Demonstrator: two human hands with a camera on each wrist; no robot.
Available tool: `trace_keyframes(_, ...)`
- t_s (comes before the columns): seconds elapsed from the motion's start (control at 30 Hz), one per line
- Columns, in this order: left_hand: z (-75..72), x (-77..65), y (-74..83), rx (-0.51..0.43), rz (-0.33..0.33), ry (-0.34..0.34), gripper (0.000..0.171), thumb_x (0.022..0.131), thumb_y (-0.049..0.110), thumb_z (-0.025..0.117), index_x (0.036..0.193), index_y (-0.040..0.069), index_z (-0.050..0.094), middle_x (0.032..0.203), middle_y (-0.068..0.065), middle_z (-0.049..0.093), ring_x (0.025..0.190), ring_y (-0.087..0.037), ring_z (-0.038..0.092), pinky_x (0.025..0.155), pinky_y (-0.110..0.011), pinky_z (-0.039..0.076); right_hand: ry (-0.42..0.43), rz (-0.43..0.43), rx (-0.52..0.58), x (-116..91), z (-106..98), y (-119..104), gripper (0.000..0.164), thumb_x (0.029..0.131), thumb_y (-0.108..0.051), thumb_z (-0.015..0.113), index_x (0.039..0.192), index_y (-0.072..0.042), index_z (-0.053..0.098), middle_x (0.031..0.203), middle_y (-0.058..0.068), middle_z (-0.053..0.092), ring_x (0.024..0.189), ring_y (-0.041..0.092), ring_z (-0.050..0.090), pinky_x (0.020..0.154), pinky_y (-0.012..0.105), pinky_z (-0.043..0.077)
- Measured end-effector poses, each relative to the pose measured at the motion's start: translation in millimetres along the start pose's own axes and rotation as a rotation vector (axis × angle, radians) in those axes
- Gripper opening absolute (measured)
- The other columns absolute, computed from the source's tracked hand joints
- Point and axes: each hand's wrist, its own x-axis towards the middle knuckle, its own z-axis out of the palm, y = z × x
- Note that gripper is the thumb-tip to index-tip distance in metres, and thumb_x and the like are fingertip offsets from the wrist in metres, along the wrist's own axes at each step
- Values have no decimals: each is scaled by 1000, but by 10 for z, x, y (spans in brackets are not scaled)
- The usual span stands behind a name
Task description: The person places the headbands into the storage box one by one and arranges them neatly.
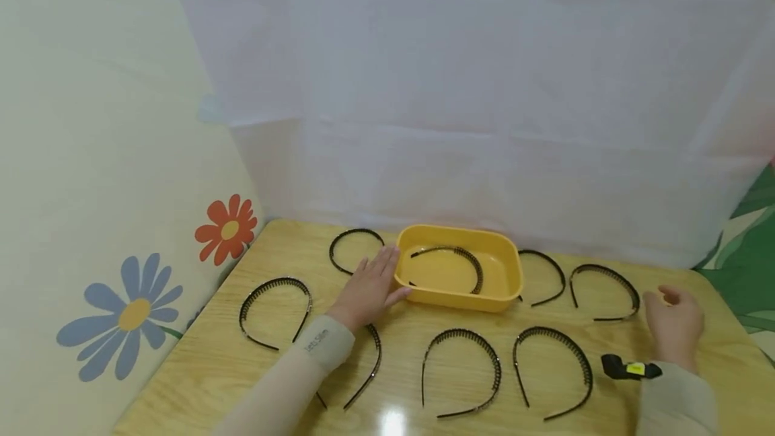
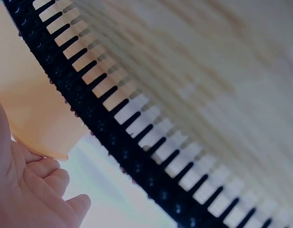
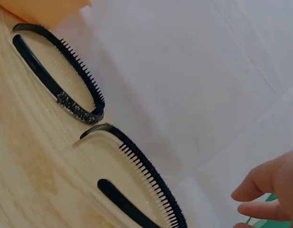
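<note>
Yellow tray (image 1: 499, 271) against straight-fingered left grip (image 1: 366, 291), headband (image 3: 161, 180) beside right grip (image 1: 678, 325), fingers apart

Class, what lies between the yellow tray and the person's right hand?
A black headband nearer the yellow tray and another headband nearer the right hand, as the head view shows.

Headbands (image 3: 38, 69): black plastic is shown, smooth and glossy on the bare ends.
Headband crowns (image 2: 89, 107): the outer face is roughened by small, glinting bumps.
Bin (image 1: 460, 301): yellow plastic is seen, smooth, with a soft sheen.
Tabletop (image 1: 200, 382): wood grain is shown; light is mirrored in its gloss.
Backdrop (image 1: 424, 66): matt white cloth, marked by creases.
</note>
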Motion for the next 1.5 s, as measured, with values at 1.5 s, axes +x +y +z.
trace_keyframes(1.5,-26,33,-18,-21,12,-24,84,106,49,47,159,-7,14,166,-22,16,154,-36,15,122,-60,17,-155,-52,-207,14,105,157,46,94,-8,58,121,29,54,86,31,71,108,59,57,101,64,42)
